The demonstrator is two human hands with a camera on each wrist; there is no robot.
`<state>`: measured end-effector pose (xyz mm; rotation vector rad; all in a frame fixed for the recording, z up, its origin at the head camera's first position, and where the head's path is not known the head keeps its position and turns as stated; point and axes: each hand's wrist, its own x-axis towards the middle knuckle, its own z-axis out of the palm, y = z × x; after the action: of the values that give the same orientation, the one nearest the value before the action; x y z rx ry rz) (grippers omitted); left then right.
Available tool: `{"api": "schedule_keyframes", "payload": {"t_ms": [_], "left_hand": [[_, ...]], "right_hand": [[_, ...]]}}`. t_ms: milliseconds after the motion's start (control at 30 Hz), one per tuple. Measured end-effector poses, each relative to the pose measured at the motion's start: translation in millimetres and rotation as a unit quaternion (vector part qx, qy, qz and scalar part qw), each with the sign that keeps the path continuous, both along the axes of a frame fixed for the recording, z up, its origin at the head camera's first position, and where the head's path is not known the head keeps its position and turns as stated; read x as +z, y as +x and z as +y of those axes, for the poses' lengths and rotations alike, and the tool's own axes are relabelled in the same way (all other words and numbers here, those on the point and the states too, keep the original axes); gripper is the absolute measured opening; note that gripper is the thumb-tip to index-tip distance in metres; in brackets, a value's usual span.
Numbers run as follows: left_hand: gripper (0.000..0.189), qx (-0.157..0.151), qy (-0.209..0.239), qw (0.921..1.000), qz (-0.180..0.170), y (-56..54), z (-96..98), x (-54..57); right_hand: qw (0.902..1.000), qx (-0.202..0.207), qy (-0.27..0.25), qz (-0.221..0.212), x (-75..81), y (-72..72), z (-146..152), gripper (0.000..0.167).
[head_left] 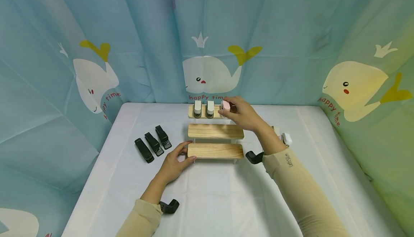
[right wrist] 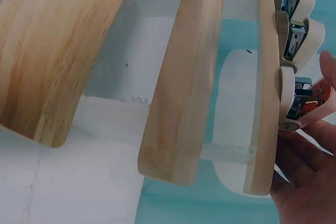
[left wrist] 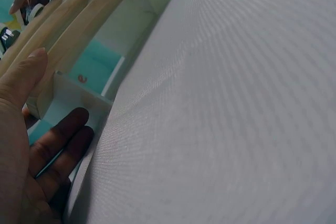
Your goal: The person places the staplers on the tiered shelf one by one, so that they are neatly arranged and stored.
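Just above the frame's centre, a pink stapler is pinched upright by the right hand on the top shelf, right of two white staplers, while the lowest shelf is steadied by the flat-fingered, empty left hand.

I count three black staplers, three pale staplers and three wooden shelf tiers.

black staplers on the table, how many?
3. The black staplers sit in a diagonal row left of the wooden shelf: near, middle, far. None seem hidden.
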<state>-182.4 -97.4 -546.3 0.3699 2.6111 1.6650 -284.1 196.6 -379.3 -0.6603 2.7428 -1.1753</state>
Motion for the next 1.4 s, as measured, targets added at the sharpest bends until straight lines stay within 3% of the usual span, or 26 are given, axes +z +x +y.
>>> {"api": "schedule_keyframes", "payload": {"t_ms": [433,867,1400], "left_hand": [[0.064,-0.003,0.006,1.0000,-0.004,0.6,0.3,-1.0],[0.065,-0.003,0.002,1.0000,-0.008,1.3,0.7,0.9],[0.065,0.000,-0.002,1.0000,0.001,-0.5,-0.6,0.2]], "right_hand": [[0.9999,0.005,-0.016,-0.003,-3.2,-2.3,-7.4,0.064],[0.9998,0.001,0.014,0.013,-4.7,-4.1,-7.5,0.066],[0.9998,0.011,-0.005,0.015,-8.1,-5.2,-7.9,0.064]]}}
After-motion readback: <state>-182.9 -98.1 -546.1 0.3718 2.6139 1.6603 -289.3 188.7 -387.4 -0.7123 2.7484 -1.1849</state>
